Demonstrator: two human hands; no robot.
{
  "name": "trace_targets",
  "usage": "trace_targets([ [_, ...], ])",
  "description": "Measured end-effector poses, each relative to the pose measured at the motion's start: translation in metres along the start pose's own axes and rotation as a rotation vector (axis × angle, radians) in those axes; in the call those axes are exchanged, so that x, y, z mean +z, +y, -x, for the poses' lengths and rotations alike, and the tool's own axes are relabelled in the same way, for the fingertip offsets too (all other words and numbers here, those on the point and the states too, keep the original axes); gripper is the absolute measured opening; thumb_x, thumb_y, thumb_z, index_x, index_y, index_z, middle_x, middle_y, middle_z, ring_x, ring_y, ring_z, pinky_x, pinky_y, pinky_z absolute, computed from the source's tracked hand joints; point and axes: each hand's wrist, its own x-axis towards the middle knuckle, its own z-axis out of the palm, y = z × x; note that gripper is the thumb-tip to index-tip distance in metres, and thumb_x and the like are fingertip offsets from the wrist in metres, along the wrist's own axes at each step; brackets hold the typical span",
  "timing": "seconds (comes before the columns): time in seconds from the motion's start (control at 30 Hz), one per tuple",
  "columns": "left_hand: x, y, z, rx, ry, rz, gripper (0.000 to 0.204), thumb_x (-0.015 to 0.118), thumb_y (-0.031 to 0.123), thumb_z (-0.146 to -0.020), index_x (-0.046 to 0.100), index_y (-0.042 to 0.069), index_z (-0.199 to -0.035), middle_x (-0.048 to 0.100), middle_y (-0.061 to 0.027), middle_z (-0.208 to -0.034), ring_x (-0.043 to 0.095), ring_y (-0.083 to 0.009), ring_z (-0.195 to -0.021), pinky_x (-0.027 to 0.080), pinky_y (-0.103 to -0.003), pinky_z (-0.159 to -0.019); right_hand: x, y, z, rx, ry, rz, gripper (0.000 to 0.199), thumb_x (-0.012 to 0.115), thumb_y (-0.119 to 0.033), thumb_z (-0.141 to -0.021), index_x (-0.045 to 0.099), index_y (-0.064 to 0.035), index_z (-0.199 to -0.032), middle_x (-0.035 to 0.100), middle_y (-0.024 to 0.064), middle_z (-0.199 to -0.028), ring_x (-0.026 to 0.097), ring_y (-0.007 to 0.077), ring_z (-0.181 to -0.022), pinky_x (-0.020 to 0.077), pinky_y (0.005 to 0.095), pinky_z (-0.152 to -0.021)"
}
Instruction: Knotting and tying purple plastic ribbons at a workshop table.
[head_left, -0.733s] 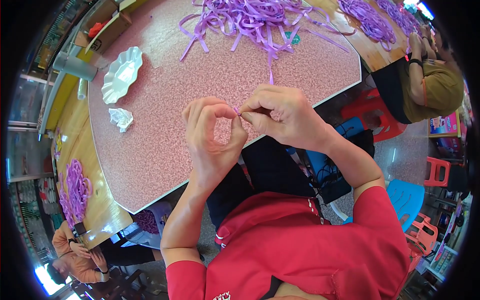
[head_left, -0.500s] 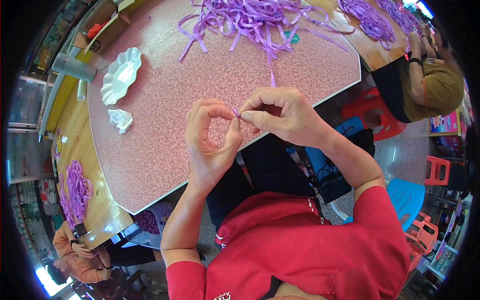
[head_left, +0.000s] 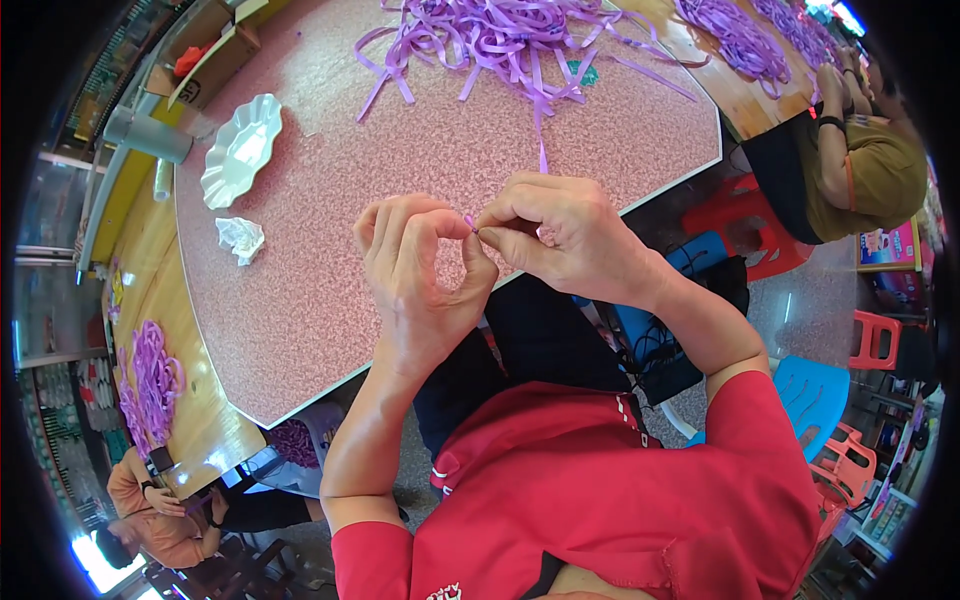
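Observation:
Between my two hands a small bit of purple ribbon (head_left: 470, 221) is pinched, held above the near edge of the pink speckled table (head_left: 330, 250). Thumb and index finger of my left hand (head_left: 415, 265) close on its left side, the other fingers curled loosely. My right hand (head_left: 570, 235) pinches the same piece from the right. A ribbon strand (head_left: 543, 152) runs from behind my right hand to the large tangled pile of purple ribbons (head_left: 500, 45) at the far side. My fingertips hide most of the held piece.
A white scalloped dish (head_left: 243, 150) and a crumpled tissue (head_left: 241, 240) lie on the left. More purple ribbon bundles (head_left: 152, 385) rest on wooden tables at both sides. One person (head_left: 165, 500) sits at lower left, another (head_left: 870, 160) at upper right. Red and blue stools (head_left: 812, 400) stand at right.
My left hand has turned slightly, its fingers shifting left and the thumb tip drawing up to the index finger. My right hand's fingers have closed in a little. The ribbon piece stays between them.

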Motion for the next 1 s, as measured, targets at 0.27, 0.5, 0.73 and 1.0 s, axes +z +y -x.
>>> trace_targets([
  [0.27, -0.005, 0.001, 0.006, -0.435, -0.092, 0.664, 0.021, 0.067, -0.004, -0.074, 0.054, 0.005, -0.088, 0.057, -0.0069, -0.089, 0.057, -0.0196, -0.088, 0.043, -0.031, -0.087, -0.006, -0.005, -0.001, 0.560, -0.164, -0.733, 0.015, 0.065, -0.010, -0.098, 0.069, 0.0039, -0.102, 0.068, 0.0034, -0.088, 0.066, 0.0093, -0.076, 0.0519, 0.0231, -0.065],
  [0.5, -0.005, -0.005, 0.007, -0.352, -0.115, 0.416, 0.023, 0.068, -0.003, -0.072, 0.056, 0.007, -0.088, 0.057, -0.0051, -0.085, 0.057, -0.0209, -0.086, 0.042, -0.034, -0.087, 0.000, -0.007, 0.003, 0.167, 0.029, -0.234, 0.015, 0.070, -0.004, -0.091, 0.070, 0.0020, -0.104, 0.069, 0.0053, -0.087, 0.068, 0.0123, -0.075, 0.0542, 0.0256, -0.065],
  [0.73, -0.004, 0.002, -0.001, -0.113, -0.051, 0.081, 0.026, 0.073, 0.000, -0.067, 0.058, 0.009, -0.086, 0.057, -0.0049, -0.082, 0.059, -0.0250, -0.084, 0.041, -0.039, -0.087, -0.001, -0.002, -0.002, -0.181, 0.034, 0.186, 0.018, 0.074, 0.001, -0.079, 0.069, -0.0014, -0.096, 0.067, 0.0090, -0.084, 0.068, 0.0223, -0.072, 0.0555, 0.0307, -0.061],
  [1.0, -0.007, 0.001, -0.002, -0.111, -0.081, 0.060, 0.026, 0.074, 0.001, -0.068, 0.058, 0.009, -0.086, 0.058, -0.0051, -0.081, 0.060, -0.0250, -0.083, 0.041, -0.038, -0.086, -0.001, -0.005, -0.010, -0.361, 0.034, 0.489, 0.020, 0.078, -0.004, -0.071, 0.068, -0.0060, -0.088, 0.067, 0.0066, -0.083, 0.068, 0.0228, -0.070, 0.0552, 0.0334, -0.058],
])
